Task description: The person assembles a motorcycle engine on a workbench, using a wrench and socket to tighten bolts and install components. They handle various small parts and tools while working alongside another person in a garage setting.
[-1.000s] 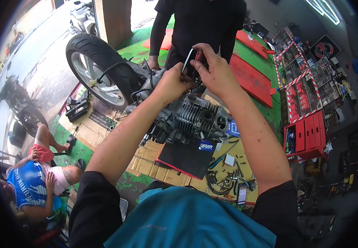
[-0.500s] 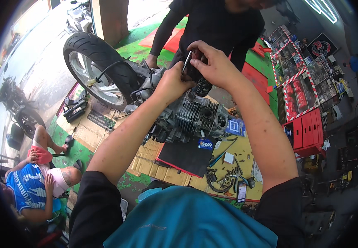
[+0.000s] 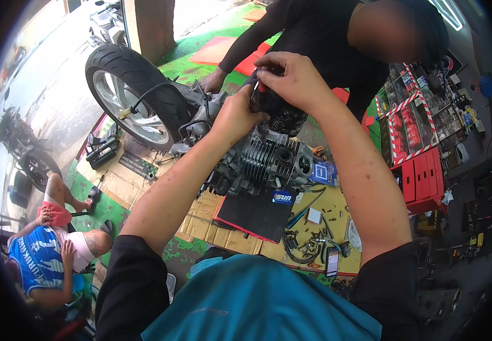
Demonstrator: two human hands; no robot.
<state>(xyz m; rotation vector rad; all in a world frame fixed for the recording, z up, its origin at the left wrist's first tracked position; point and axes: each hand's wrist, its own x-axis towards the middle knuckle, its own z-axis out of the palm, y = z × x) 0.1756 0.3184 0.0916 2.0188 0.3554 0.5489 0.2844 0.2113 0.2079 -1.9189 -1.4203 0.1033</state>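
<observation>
Above the far side of a finned motorcycle engine (image 3: 266, 156), my two hands are close together. My left hand (image 3: 238, 116) is closed, thumb and fingers pinching a slim metal rod (image 3: 254, 90) that stands at a slant. The fingertips of my right hand (image 3: 294, 80) are pressed round the upper end of the rod. Most of the rod is covered by my fingers, so its kind does not show. A dark coil spring (image 3: 288, 122) stands behind the engine, just beyond my hands.
A wheel with a black tyre (image 3: 149, 94) is joined to the engine's left. A co-worker in black (image 3: 314, 40) leans in from the far side, one hand by the engine. Loose parts and a phone (image 3: 332, 261) lie near me on cardboard (image 3: 240, 241). A seated person (image 3: 44, 256) is at left.
My right hand has shifted slightly down over the rod, covering more of it. The co-worker has bent over to the right, head lower. My left hand has barely moved.
</observation>
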